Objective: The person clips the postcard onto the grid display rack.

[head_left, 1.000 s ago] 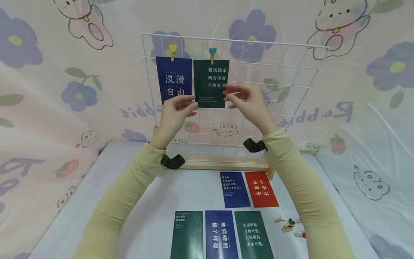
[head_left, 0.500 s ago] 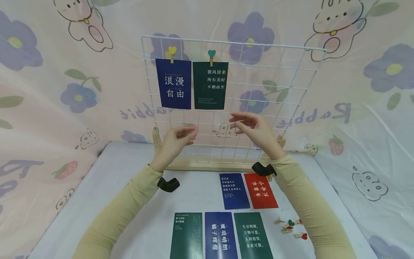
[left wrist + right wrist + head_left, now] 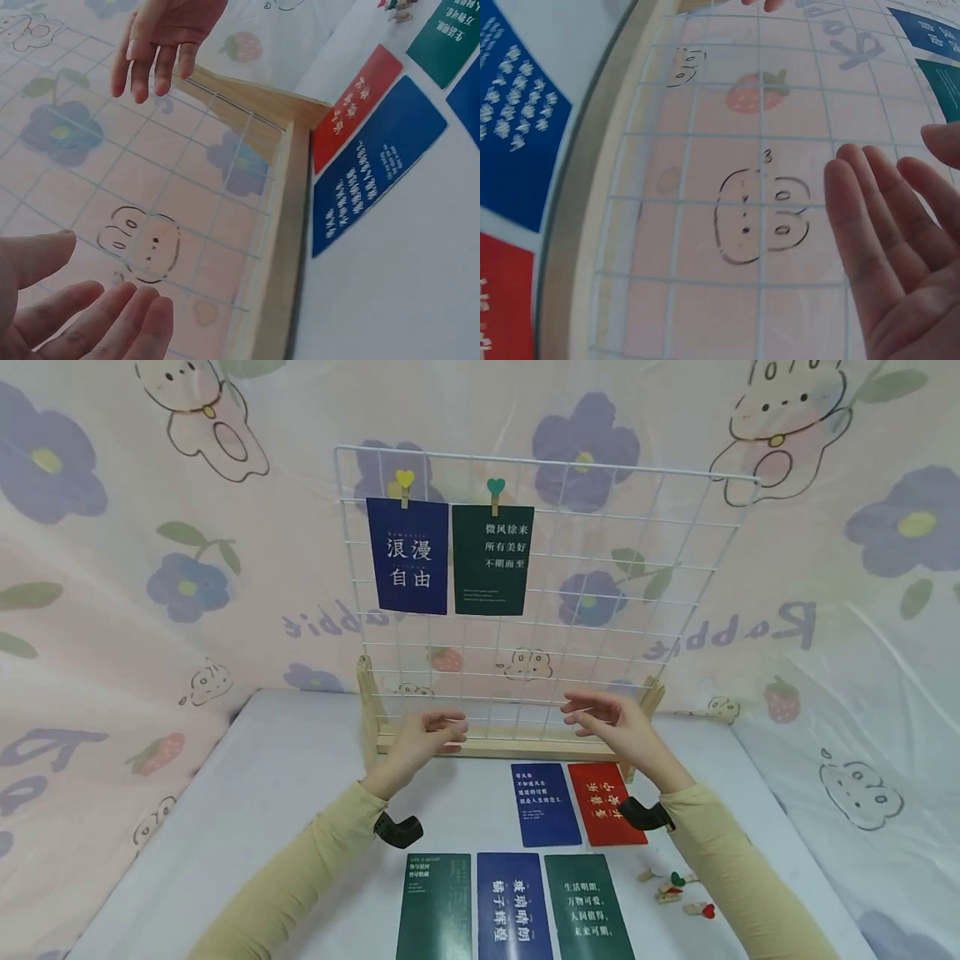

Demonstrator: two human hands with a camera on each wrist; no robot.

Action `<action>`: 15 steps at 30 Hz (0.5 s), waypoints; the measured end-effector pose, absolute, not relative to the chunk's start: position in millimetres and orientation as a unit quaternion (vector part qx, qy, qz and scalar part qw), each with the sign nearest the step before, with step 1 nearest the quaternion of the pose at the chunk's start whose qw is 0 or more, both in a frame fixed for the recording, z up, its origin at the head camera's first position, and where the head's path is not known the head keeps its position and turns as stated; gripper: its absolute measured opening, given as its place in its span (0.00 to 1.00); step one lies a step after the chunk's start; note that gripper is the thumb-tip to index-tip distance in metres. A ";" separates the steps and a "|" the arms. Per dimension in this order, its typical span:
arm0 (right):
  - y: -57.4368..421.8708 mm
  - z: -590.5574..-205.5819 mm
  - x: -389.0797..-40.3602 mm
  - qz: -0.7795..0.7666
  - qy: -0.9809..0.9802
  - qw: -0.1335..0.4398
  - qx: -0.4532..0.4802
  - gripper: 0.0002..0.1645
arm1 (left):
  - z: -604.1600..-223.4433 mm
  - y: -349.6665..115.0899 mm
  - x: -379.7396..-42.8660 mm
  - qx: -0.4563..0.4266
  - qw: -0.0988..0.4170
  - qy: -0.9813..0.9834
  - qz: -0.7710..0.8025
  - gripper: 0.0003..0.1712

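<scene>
Two cards hang from the top of a white wire grid point(image 3: 622, 560): a blue card point(image 3: 409, 557) under a yellow heart clip point(image 3: 405, 485) and a green card point(image 3: 492, 560) under a teal heart clip point(image 3: 496, 493). Below them, before the grid's lower part, my left hand point(image 3: 422, 743) is held in the air with relaxed fingers and nothing in it. Facing it, my right hand point(image 3: 618, 727) hovers at the right, its fingers loosely bent and holding nothing. Both wrist views show the left hand point(image 3: 90, 315) and right hand point(image 3: 892, 240) apart from the grid.
On the white table lie a blue card point(image 3: 546, 805) and a red card point(image 3: 600, 793) near the wooden base point(image 3: 495, 747). Closer in are a green card point(image 3: 435, 910), a blue card point(image 3: 514, 906) and another green card point(image 3: 588, 906). Several small clips point(image 3: 669, 893) lie at right.
Both hands have let go of the hanging green card and come down from it, toward the grid's base. They have moved farther apart. The two hanging cards stay in place.
</scene>
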State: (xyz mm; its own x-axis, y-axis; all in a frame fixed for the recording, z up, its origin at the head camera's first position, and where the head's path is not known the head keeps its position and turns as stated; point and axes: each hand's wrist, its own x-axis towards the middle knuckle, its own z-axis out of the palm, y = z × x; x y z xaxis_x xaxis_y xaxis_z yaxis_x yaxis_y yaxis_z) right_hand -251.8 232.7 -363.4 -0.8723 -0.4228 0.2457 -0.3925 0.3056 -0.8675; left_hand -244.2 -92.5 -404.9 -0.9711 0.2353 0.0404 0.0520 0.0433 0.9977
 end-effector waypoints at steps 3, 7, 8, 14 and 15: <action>241.2 -371.4 -246.1 -0.536 0.808 0.020 -0.244 0.22 | -417.9 -90.8 -243.0 0.094 0.081 0.716 0.687 0.20; 251.7 -382.2 -240.8 -0.540 0.807 0.024 -0.238 0.23 | -432.6 -85.9 -240.2 0.086 0.095 0.713 0.689 0.18; 254.5 -385.4 -239.5 -0.539 0.809 0.025 -0.234 0.23 | -436.0 -84.0 -239.4 0.085 0.099 0.712 0.689 0.17; 270.4 -405.8 -230.9 -0.531 0.818 0.032 -0.219 0.22 | -452.4 -73.4 -234.0 0.084 0.130 0.708 0.689 0.17; 272.9 -408.8 -229.3 -0.529 0.819 0.033 -0.219 0.22 | -453.7 -72.1 -233.1 0.085 0.134 0.707 0.689 0.18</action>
